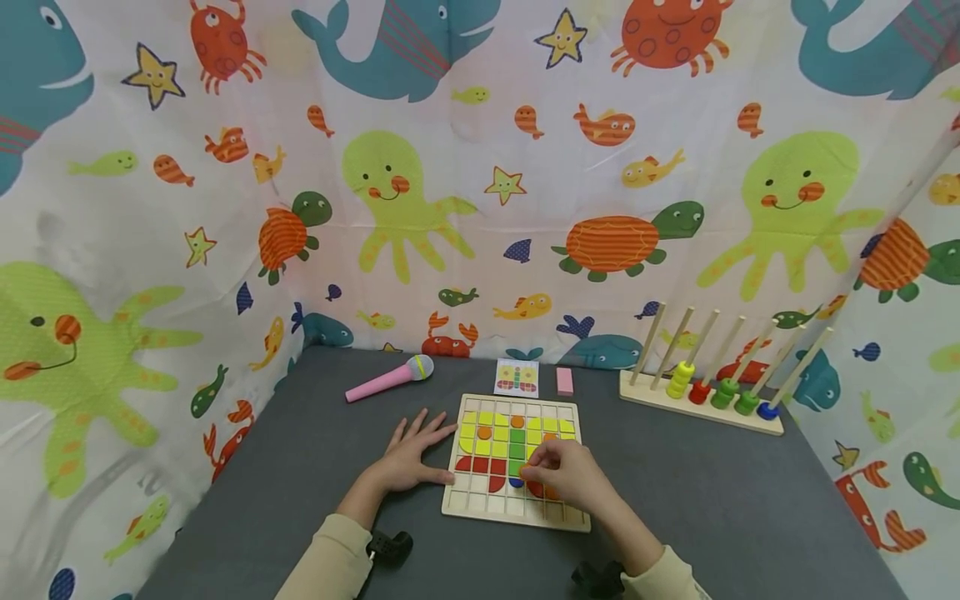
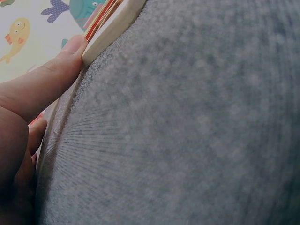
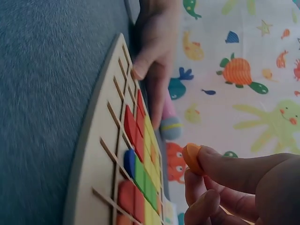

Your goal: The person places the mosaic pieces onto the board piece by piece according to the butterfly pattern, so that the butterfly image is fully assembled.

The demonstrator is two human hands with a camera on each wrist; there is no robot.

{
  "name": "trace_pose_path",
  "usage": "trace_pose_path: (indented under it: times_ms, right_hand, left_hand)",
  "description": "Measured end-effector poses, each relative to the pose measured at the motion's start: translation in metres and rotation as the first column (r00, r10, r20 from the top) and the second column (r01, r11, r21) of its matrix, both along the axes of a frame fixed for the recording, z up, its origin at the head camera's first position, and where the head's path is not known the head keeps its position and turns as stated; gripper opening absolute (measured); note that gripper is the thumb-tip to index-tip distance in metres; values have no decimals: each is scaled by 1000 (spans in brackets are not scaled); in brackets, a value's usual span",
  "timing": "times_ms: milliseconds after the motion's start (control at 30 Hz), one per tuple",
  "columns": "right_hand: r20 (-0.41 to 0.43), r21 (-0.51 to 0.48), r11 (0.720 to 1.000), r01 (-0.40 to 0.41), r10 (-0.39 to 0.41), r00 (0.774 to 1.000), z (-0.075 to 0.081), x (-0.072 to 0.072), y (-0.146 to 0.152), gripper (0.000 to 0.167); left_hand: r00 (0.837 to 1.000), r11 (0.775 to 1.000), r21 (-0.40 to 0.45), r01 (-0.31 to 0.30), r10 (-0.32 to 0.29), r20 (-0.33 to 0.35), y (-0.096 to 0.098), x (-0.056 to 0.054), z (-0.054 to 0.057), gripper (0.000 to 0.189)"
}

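Observation:
A pale wooden grid board (image 1: 517, 520) lies flat on the dark grey table, its upper cells filled with yellow pieces (image 1: 486, 447), green squares (image 1: 517, 442), red pieces (image 1: 480, 464) and a few orange ones. One blue piece (image 3: 129, 161) sits below the green column. My left hand (image 1: 408, 458) rests beside the board, fingers spread, with the thumb (image 2: 70, 51) against its left edge. Between thumb and fingertips, my right hand (image 1: 568, 475) pinches a small orange piece with a rounded edge (image 3: 192, 158) above the board's lower middle.
Behind the board lie a printed pattern card (image 1: 517, 377) and a pink block (image 1: 565, 382). A pink toy microphone (image 1: 386, 381) is at the back left. On the right stands a wooden peg stand (image 1: 701, 410) with coloured rings. A sea-animal curtain (image 1: 517, 308) borders the table.

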State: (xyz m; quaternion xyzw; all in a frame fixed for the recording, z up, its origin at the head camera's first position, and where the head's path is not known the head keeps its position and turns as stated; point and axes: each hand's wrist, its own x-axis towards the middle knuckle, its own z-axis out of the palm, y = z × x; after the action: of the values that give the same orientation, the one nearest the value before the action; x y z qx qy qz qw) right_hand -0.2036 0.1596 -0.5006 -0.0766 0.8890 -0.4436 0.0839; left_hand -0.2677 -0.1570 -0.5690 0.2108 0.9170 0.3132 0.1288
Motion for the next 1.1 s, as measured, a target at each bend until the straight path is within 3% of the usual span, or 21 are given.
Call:
trace_pose_path:
  times_ms: [333,700,1100]
  right_hand:
    - [-43,20,996,-83,84,996,-15,-4,-33,13]
    - [-60,98,992,-73,80,995,-24,-9,-63,12]
    - [-142,240,968,-72,109,984,-30,-12,-72,16]
  left_hand:
    - [1000,1000,3,-1,1,-6,0,1,3,96]
    - [1000,1000,-8,-7,7,-12,0,1,3,95]
    - [1000,1000,-19,-6,5,-11,1,1,1,94]
